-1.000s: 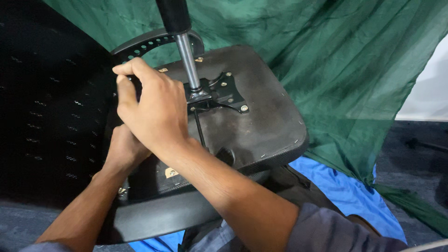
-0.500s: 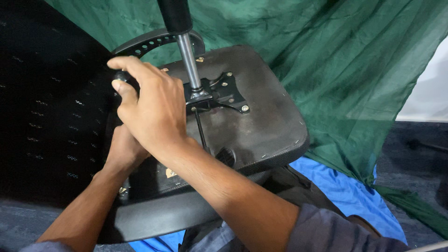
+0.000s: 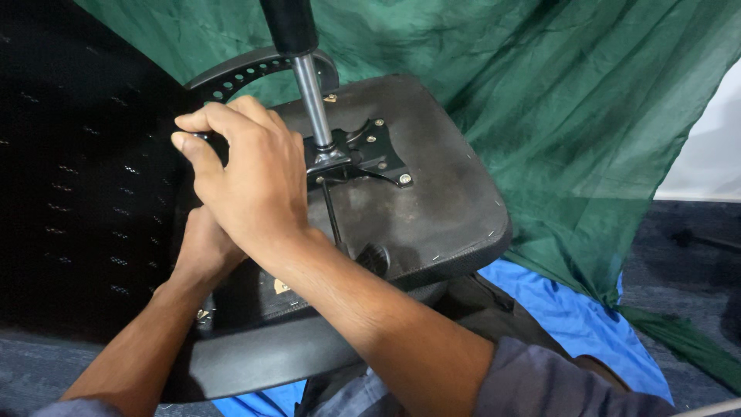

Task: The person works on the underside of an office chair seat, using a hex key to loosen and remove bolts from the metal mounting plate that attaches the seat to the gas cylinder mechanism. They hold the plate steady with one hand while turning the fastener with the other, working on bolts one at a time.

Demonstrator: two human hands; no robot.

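On the upturned chair seat [image 3: 432,208], near its left edge, the right hand [image 3: 247,181] is curled shut on a small dark part, mostly hidden. Left hand [image 3: 202,247] lies beneath — grip cannot be told. Risk: fingers could slip toward the bracket [image 3: 359,154] and gas cylinder [image 3: 309,85] — pinching.

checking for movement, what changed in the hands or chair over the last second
Hardly anything: the right hand edged slightly left on the dark part it grips by the armrest. The left hand stays tucked beneath it, and the upturned chair seat and gas cylinder have not moved.
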